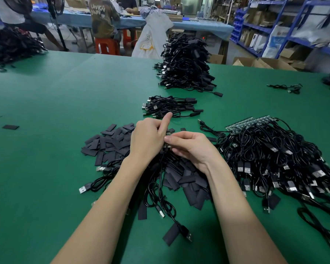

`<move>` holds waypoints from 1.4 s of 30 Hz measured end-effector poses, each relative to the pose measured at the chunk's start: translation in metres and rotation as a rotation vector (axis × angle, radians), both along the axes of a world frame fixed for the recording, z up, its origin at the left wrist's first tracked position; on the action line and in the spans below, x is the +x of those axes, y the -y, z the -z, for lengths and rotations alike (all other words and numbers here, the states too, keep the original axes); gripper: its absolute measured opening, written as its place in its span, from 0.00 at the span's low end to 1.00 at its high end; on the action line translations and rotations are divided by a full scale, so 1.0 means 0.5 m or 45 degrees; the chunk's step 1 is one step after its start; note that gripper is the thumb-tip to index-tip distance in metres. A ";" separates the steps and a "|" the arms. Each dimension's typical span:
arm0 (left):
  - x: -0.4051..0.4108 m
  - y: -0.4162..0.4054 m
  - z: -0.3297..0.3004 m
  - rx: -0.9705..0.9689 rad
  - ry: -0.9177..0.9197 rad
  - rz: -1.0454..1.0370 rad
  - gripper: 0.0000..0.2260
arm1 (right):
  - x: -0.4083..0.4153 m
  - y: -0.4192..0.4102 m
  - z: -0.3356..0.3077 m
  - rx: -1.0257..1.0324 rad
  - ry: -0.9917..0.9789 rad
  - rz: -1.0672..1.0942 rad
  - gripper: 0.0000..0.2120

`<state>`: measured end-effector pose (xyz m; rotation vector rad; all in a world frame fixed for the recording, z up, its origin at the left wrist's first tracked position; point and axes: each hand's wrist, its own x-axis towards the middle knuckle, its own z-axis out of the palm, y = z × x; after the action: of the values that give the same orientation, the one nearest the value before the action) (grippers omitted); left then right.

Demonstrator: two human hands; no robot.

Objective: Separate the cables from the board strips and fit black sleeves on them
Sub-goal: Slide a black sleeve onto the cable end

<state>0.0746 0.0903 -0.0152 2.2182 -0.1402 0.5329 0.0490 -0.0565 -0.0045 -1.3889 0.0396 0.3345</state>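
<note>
Over the sleeve heap, both hands, left hand and right hand, are pinching one board strip; far stack finished, right tangle waiting.

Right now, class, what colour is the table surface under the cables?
Green table surface, clearest in the head view.
</note>
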 end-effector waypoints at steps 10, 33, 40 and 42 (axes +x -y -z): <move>0.001 0.017 -0.002 -0.017 -0.040 -0.070 0.33 | -0.003 -0.002 0.001 0.282 -0.081 -0.033 0.06; 0.000 -0.026 -0.016 -0.042 -0.046 0.165 0.06 | 0.006 0.056 -0.012 0.108 -0.040 0.087 0.13; -0.022 -0.018 -0.034 -0.579 -0.649 0.642 0.05 | 0.003 0.083 -0.010 -0.233 0.207 -0.021 0.06; -0.023 -0.018 -0.034 -0.662 -0.661 0.602 0.06 | 0.001 0.107 -0.017 -0.765 0.436 -0.133 0.08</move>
<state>0.0630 0.0992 0.0021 1.6646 -0.2148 -0.2506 0.0494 -0.1098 0.0039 -2.0335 -0.2331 0.1699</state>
